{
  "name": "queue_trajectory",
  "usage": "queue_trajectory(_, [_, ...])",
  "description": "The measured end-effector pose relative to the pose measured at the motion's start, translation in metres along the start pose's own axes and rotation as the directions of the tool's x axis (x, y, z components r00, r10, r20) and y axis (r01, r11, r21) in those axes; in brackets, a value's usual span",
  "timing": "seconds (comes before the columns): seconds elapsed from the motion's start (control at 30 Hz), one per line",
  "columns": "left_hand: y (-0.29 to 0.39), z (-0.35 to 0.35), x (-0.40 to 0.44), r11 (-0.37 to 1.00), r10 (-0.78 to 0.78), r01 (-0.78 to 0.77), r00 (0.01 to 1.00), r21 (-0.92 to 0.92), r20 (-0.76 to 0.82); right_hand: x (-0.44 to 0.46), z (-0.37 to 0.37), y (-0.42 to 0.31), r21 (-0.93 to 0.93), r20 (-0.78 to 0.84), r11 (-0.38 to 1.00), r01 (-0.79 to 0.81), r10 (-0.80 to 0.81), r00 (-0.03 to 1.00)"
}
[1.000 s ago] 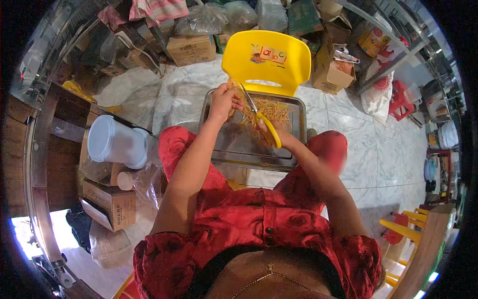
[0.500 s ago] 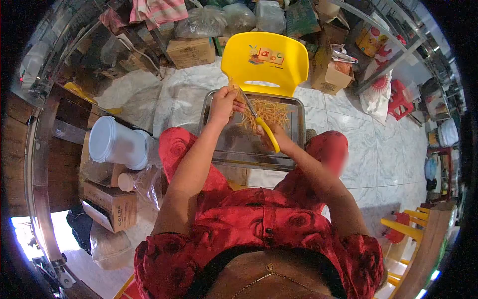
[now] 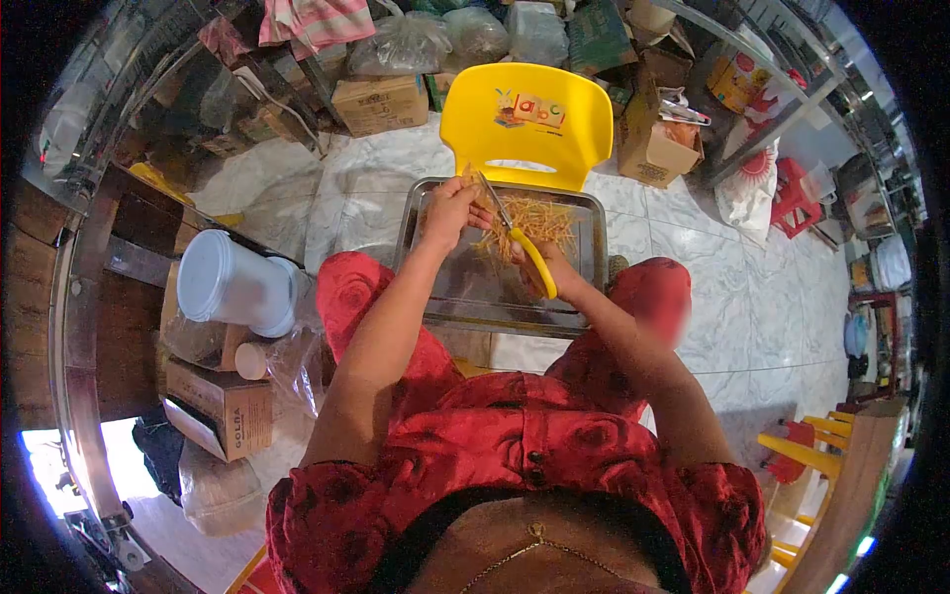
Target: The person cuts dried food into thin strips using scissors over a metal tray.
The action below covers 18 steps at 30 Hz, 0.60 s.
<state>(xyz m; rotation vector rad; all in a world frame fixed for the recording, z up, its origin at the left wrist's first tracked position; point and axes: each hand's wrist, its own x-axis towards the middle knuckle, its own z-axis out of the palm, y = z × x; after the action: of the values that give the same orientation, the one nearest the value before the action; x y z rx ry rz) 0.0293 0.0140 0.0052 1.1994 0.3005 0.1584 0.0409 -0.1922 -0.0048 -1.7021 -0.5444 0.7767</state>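
My left hand (image 3: pixel 455 212) is closed, pinching a thin tan piece (image 3: pixel 471 179) whose kind I cannot make out, over the far left of a metal tray (image 3: pixel 450 287). Yellow-handled scissors (image 3: pixel 537 262) are in my right hand (image 3: pixel 559 272), with the fingers wrapped round the handle. Their blades point up and to the left, close beside the thin piece. Below the blades, a loose heap of thin yellow-brown strips (image 3: pixel 542 223) lies in the tray. The tray sits in front of me, between my knees.
A yellow chair back (image 3: pixel 524 114) rises just behind the tray. White buckets (image 3: pixel 213 277) and a cardboard box (image 3: pixel 237 406) stand at my left. Cardboard boxes (image 3: pixel 381 105) and plastic bags line the far side. A red stool (image 3: pixel 792 198) stands at the right.
My left hand has shifted slightly right and down with the thin piece. The scissors have turned a little in my right hand. The heap of strips looks the same.
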Motion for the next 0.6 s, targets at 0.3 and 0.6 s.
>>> queue_trajectory(0.3, [0.004,0.000,-0.002,0.989,-0.025,0.026,1.000,0.144,-0.010,0.002,0.000,-0.004,-0.069,0.022,0.997,0.043,-0.041,0.999])
queue_trajectory(0.6, [0.003,0.005,-0.006,0.980,-0.049,0.040,0.998,0.195,0.044,-0.004,-0.001,-0.015,-0.083,-0.009,0.997,0.008,-0.009,1.000])
